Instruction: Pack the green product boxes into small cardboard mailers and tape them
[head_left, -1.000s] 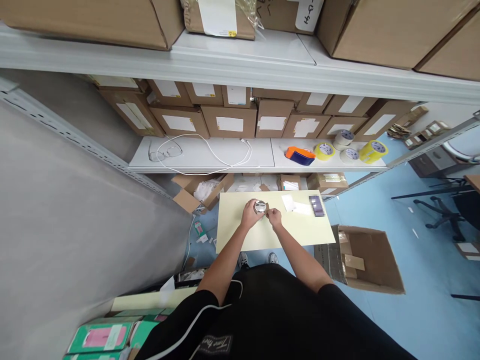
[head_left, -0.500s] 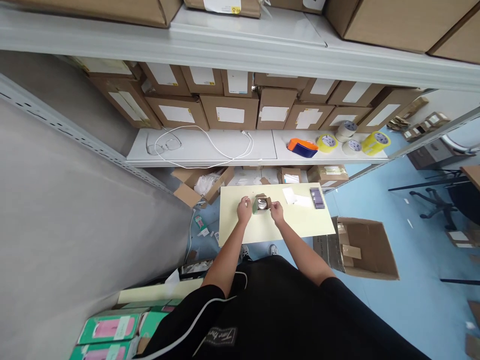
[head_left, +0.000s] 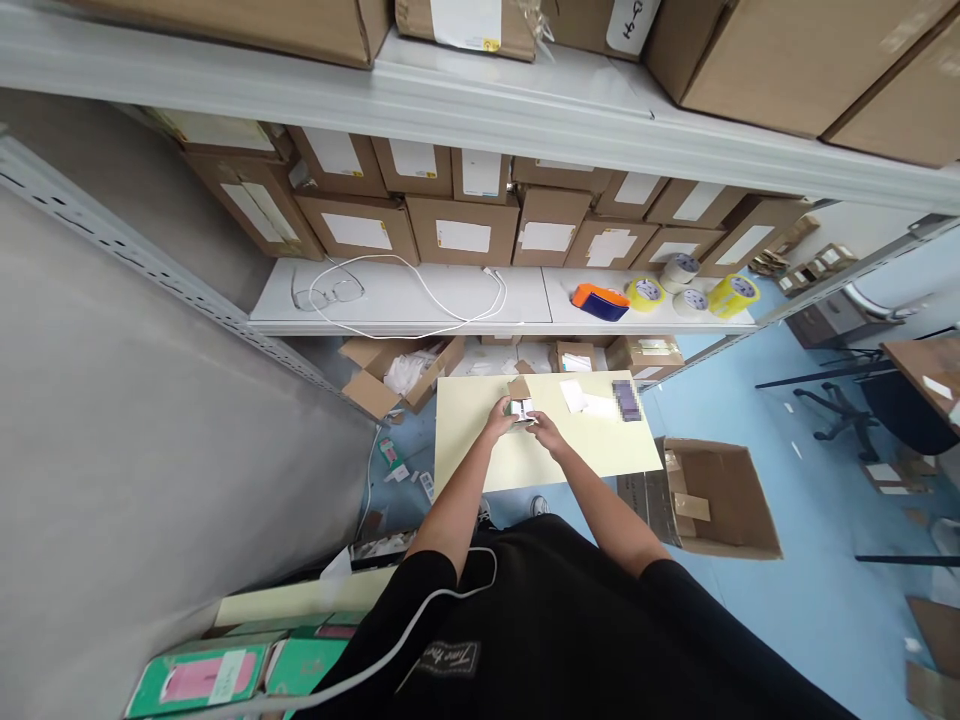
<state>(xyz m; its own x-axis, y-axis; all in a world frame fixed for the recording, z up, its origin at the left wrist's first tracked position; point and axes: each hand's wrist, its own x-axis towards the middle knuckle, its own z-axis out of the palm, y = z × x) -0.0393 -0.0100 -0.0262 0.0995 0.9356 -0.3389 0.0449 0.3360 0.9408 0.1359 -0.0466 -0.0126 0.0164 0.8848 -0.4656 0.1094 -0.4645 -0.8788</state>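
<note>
On my side, the left hand (head_left: pixel 498 415) has its fingers wrapped about the left wall of a small box (head_left: pixel 520 408), gripping it, while the right hand (head_left: pixel 546 432) has bent fingers against its near right corner; at this size I cannot tell whether they pinch the card or only press on it. The box sits between both hands over the cream tabletop (head_left: pixel 480 460), its brown flap (head_left: pixel 517 387) standing up at the far side and white surfaces showing at its mouth. I judge it light, with thin walls that are stiff along the edges but would dent under a hard squeeze; the flap looks bendy and a poor handle. I would take hold low on the two opposite side walls, near the corners, fingers flat. To the right on the tabletop lie white paper slips (head_left: pixel 574 395) and, past them, a blurred purple item (head_left: pixel 627 400). Beyond, the shelf (head_left: pixel 529 297) carries a yellow tape roll (head_left: pixel 645 294); an open carton (head_left: pixel 750 500) stands on the floor to the right.
</note>
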